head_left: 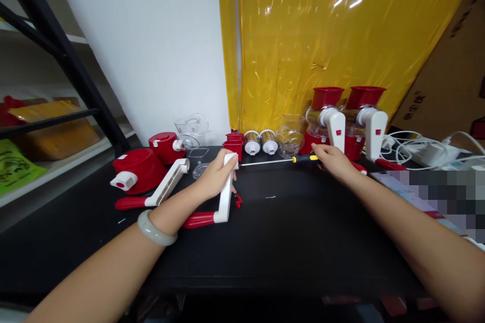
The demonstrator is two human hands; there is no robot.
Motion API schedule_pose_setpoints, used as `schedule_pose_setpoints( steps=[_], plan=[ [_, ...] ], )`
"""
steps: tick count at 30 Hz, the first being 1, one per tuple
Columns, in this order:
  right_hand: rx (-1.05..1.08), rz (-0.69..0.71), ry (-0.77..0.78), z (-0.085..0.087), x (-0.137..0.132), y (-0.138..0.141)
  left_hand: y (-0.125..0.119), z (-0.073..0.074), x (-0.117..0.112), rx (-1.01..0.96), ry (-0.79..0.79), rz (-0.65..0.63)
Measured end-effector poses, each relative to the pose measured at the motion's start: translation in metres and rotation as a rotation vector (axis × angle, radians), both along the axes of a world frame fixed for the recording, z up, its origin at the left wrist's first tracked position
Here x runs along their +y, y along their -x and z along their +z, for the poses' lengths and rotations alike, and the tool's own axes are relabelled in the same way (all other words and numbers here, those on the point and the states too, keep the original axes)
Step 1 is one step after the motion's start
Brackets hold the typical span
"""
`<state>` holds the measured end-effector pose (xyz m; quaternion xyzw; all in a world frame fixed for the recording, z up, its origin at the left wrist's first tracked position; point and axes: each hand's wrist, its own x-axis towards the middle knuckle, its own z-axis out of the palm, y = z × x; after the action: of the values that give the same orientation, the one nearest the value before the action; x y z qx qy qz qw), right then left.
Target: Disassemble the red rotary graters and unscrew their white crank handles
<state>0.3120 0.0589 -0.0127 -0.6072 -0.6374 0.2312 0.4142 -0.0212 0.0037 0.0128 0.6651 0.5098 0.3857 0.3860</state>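
My left hand (217, 175) is closed around the upper end of a white crank handle (225, 199), whose red grip (199, 219) points left. In my right hand (333, 160) is a screwdriver (303, 159) with a black and yellow handle, held level. Its long shaft reaches left to the top of the crank handle; whether the tip touches is too small to tell. Small red parts (238, 201) lie just beyond the crank. A second crank handle (166, 186) rests to the left, beside a red grater base (139, 170).
Two assembled red and white rotary graters (328, 118) stand at the back right. Metal grating drums (269, 142), red hoppers (233, 146) and clear plastic housings (191, 128) line the rear of the black table (288, 247). White cables (413, 149) lie at right; a shelf rack (71, 70) stands left.
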Motion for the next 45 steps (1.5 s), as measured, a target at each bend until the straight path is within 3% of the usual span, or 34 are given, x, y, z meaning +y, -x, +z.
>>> schedule_pose_setpoints(
  steps=[7,16,22,30,37,45],
  plan=[
    [0.111,0.071,-0.075,-0.002,0.000,0.000,0.004,-0.008,0.011,-0.152,0.111,0.011],
    [0.270,0.113,-0.152,-0.012,0.010,0.002,0.000,-0.002,0.008,-0.217,0.160,0.032],
    [0.273,0.019,-0.006,-0.010,0.009,0.004,-0.002,-0.004,0.006,-0.197,0.167,-0.003],
    [0.067,-0.045,0.280,-0.002,0.001,0.006,0.001,-0.004,0.001,-0.023,-0.040,-0.047],
    [0.079,0.000,0.137,-0.011,0.007,0.003,0.003,-0.004,0.006,-0.018,0.019,-0.010],
    [0.069,0.058,-0.026,-0.007,0.004,0.003,0.005,-0.008,0.010,-0.096,0.114,-0.007]
  ],
)
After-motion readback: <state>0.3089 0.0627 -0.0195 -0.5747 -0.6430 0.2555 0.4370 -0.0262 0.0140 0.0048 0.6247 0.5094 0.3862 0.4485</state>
